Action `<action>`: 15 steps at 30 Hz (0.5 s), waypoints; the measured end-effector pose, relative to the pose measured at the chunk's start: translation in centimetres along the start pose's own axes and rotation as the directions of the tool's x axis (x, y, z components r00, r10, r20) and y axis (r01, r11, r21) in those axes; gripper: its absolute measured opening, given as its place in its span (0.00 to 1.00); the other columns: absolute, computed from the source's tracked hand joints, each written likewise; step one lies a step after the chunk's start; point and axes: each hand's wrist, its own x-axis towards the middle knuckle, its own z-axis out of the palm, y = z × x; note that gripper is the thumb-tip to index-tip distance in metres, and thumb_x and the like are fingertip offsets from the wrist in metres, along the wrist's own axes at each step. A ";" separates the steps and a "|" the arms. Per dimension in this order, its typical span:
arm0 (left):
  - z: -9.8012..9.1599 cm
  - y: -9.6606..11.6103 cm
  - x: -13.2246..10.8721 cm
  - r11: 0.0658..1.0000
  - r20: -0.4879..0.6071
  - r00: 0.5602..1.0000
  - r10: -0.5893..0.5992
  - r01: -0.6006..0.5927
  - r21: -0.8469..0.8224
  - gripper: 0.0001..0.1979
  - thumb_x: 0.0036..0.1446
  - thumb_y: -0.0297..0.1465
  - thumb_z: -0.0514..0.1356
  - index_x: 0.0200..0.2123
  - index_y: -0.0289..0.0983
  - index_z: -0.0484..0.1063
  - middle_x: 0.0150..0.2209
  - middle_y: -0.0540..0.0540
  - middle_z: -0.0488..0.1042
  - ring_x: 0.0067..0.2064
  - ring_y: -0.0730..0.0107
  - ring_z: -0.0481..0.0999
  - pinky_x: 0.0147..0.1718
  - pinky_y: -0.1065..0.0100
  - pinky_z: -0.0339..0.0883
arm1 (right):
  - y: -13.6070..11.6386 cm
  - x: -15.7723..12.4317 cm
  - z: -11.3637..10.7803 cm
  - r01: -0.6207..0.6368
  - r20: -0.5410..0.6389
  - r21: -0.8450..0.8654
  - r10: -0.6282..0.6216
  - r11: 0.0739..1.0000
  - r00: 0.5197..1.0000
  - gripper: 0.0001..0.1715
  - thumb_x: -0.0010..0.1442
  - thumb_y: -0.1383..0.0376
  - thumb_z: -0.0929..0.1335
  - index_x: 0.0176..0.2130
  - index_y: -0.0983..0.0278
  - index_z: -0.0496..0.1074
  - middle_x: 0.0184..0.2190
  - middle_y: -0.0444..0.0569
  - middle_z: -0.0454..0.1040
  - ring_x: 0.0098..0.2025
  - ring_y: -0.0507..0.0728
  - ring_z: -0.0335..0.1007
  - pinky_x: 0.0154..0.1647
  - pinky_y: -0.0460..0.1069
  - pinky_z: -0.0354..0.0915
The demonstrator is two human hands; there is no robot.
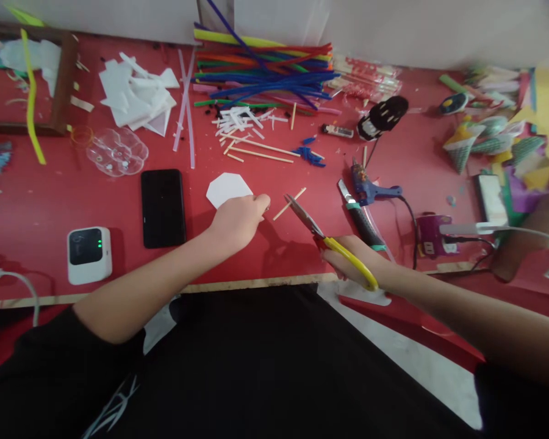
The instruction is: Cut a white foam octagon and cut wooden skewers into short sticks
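Observation:
My right hand [352, 259] grips a pair of scissors [305, 218] with yellow handles, the blades pointing up and left. Close to the blade tips lies a short thin wooden stick [281, 211], slanted on the red table. My left hand [238, 222] is closed in a pinch to the left of that stick; what its fingertips hold, if anything, is too small to make out. Partly behind this hand rests a white paper octagon [229, 188], its lower right part covered.
A black phone [163, 208] and white device [89, 255] lie left. Colourful pipe cleaners [265, 76], white paper scraps [139, 97] and cut white pieces [240, 121] fill the back. Right are a cutter knife [363, 219], glue gun [370, 190] and cables.

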 end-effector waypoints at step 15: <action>0.4 -0.2 -0.4 0.930 -0.314 0.949 -0.021 -0.097 -0.355 0.13 0.72 0.30 0.49 0.47 0.35 0.72 0.43 0.41 0.81 0.44 0.63 0.80 0.43 0.63 0.69 | -2.9 0.7 -1.4 0.000 -0.199 -0.237 -0.049 0.971 0.979 0.13 0.61 0.64 0.62 0.25 0.60 0.59 0.19 0.43 0.63 0.22 0.51 0.56 0.27 0.49 0.51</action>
